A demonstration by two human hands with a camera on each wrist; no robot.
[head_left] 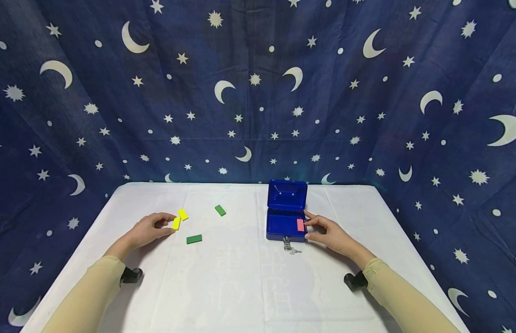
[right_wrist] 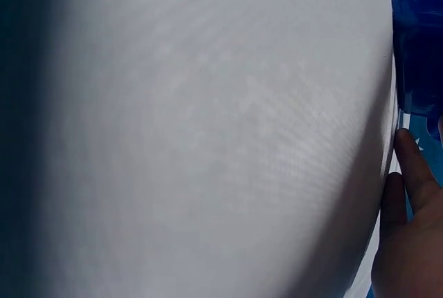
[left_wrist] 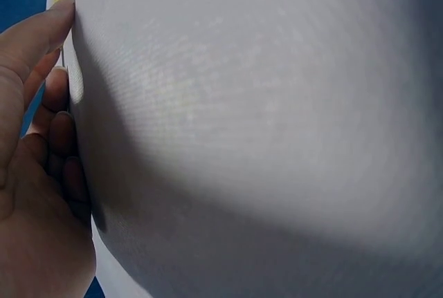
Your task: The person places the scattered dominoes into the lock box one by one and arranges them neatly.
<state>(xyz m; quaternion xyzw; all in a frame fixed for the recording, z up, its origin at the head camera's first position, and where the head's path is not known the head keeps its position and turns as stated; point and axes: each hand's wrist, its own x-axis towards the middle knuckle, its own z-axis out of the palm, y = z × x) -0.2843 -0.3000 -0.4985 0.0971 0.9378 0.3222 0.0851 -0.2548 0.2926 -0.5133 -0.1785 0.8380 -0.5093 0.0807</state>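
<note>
My left hand (head_left: pixel 151 227) is at the left of the white table, its thumb and index finger pinching a small yellow block (head_left: pixel 176 224). Just behind that lies a second yellow block (head_left: pixel 183 214). My right hand (head_left: pixel 330 233) rests against the right side of a dark blue cash box (head_left: pixel 277 237), fingers spread and fairly straight. The box stands with its lid (head_left: pixel 287 194) raised, and a pink block (head_left: pixel 300 225) shows at the right inside it. In the right wrist view, fingers (right_wrist: pixel 408 166) show beside the blue box (right_wrist: pixel 419 49).
A green block (head_left: pixel 194 239) lies in front of the yellow ones, and another green block (head_left: pixel 220 210) lies farther back toward the middle. Keys (head_left: pixel 293 250) hang at the box's front latch. A blue curtain (head_left: pixel 258 115) with moons and stars surrounds the table (head_left: pixel 233 286).
</note>
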